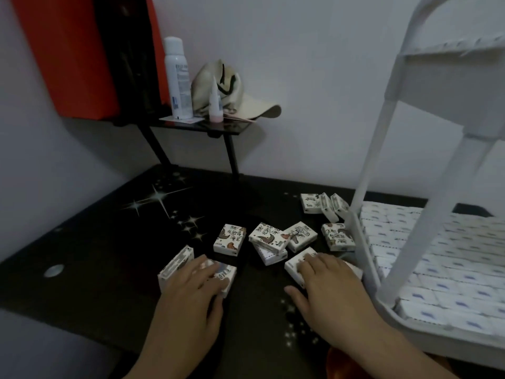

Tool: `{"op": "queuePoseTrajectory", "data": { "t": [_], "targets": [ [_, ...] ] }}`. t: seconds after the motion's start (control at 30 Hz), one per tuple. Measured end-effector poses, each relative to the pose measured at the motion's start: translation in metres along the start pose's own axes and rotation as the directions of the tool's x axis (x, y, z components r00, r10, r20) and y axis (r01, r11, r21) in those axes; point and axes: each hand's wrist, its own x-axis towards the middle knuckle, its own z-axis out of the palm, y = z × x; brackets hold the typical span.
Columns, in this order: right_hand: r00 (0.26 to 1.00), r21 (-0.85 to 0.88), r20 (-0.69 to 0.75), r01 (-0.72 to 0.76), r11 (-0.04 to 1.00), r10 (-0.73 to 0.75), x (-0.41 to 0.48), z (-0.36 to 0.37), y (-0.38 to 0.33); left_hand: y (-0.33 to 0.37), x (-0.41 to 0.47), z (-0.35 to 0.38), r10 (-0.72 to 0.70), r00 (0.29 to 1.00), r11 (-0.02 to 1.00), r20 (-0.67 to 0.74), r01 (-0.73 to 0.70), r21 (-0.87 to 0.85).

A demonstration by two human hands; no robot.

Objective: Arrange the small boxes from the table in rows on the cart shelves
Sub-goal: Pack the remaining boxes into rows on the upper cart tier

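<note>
Several small white printed boxes lie scattered on the black table (95, 255). My left hand (191, 288) lies flat over one box (228, 274), beside another box standing on its edge (175, 265). My right hand (330, 285) rests with straight fingers on a box (296, 262) close to the cart's lower shelf (426, 328). More boxes lie beyond, among them one (229, 239), a stacked pair (269, 239) and a group (323, 206) by the cart leg. The lower shelf holds rows of boxes (437, 258).
The white cart (396, 99) stands on the right, with an upper shelf (453, 50) above. A small black stand (202, 125) at the back carries a spray can (177, 77), a small bottle (214, 105) and a cap (246, 102). A red box (68, 56) hangs at the upper left.
</note>
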Motion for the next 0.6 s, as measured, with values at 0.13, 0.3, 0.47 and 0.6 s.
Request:
{"op": "queuePoseTrajectory", "data": {
  "t": [0.13,0.3,0.47,0.6],
  "targets": [
    [0.989,0.254,-0.039,0.149,0.956,-0.144,-0.009,-0.010,-0.001,-0.010,-0.003,-0.003,0.086,0.995,0.973,-0.049,-0.094,-0.211],
    [0.998,0.233,-0.035,0.059,0.971,-0.052,0.003,-0.006,0.009,-0.013,0.008,-0.005,0.027,0.998,0.989,-0.051,-0.034,-0.142],
    [0.990,0.139,0.114,0.069,0.988,-0.085,0.007,0.003,0.005,-0.014,0.021,-0.007,-0.001,0.970,0.995,0.242,0.024,-0.093],
    [0.997,0.310,0.044,0.050,0.949,-0.067,0.004,-0.002,0.006,-0.017,0.029,-0.018,0.005,0.960,0.993,0.281,0.028,-0.111]
  ]
}}
